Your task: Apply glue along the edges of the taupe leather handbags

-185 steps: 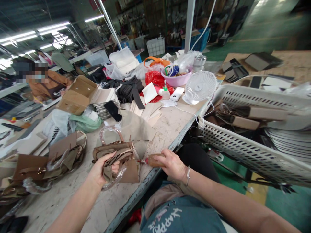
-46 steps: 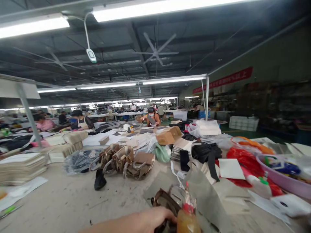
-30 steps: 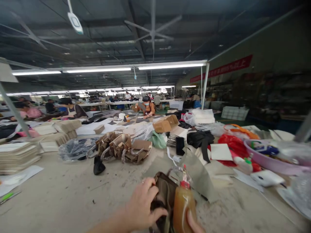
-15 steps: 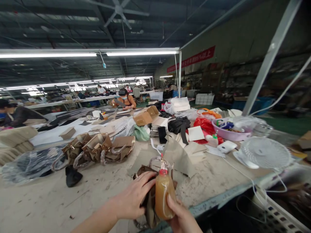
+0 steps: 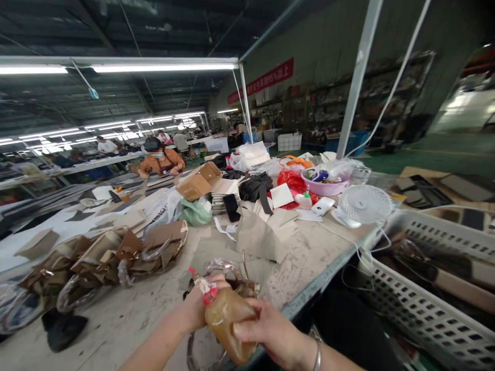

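Note:
My right hand (image 5: 266, 327) is closed around a soft amber glue bottle (image 5: 228, 322), thumb pressed on its side. The bottle is tilted, its red cap and white-crusted nozzle pointing up and left. My left hand (image 5: 193, 306) lies behind the bottle's neck, over a brown handbag (image 5: 249, 288); most of its fingers are hidden, so I cannot tell whether they grip the bag. The handbag lies at the table's near edge, largely covered by my hands and the bottle, with a plastic-wrapped handle showing.
Brown handbags (image 5: 131, 252) stand in a row at left, near a black object (image 5: 64, 327). Beyond lie grey sheets (image 5: 257, 234), a phone (image 5: 232, 207) and a pink basin (image 5: 328, 188). A white fan (image 5: 365, 203) and perforated basket (image 5: 425, 304) are at right. A co-worker (image 5: 160, 159) sits across the table.
The view has swung right, bringing the basket into sight. The glue bottle has gone from upright to tilted left, and it now covers most of my left hand's fingers.

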`<state>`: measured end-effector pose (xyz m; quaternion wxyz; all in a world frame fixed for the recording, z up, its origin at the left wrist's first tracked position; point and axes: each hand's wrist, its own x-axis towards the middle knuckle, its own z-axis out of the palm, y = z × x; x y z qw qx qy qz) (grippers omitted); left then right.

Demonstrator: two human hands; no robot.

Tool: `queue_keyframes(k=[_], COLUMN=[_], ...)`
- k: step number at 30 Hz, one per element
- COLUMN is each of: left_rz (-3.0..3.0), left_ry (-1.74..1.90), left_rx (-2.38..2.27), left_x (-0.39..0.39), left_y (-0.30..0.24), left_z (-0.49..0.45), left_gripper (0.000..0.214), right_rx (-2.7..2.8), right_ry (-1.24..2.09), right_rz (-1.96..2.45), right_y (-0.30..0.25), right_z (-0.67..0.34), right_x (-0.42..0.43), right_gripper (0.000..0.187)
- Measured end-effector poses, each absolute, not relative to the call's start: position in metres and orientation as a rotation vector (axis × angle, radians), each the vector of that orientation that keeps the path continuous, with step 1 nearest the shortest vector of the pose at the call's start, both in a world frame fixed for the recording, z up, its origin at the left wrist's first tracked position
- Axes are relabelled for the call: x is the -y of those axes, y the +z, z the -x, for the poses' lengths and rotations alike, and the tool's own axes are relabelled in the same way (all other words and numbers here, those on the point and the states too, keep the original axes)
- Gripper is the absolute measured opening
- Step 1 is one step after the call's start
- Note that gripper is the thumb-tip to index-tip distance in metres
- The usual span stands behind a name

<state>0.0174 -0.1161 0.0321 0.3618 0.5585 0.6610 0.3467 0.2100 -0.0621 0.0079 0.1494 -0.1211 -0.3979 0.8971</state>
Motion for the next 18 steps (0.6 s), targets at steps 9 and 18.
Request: queue_keyframes(k=[9, 18], left_rz=[-1.321, -1.083], left_ry=[0.812, 1.022], left_rx=[-1.77, -1.884], left_x=[0.116, 0.125], left_y=[0.041, 0.053], left_z=[0.006, 0.042], left_gripper=[0.026, 0.033], right_rx=[1.172, 1.501], right_ry=[2.469, 1.814], right_rz=[0.379, 0.744], right_y=[0.006, -0.01], right_z=[-0.267, -0.339], right_x=[0.038, 0.004], right_gripper=[0.051, 0.048])
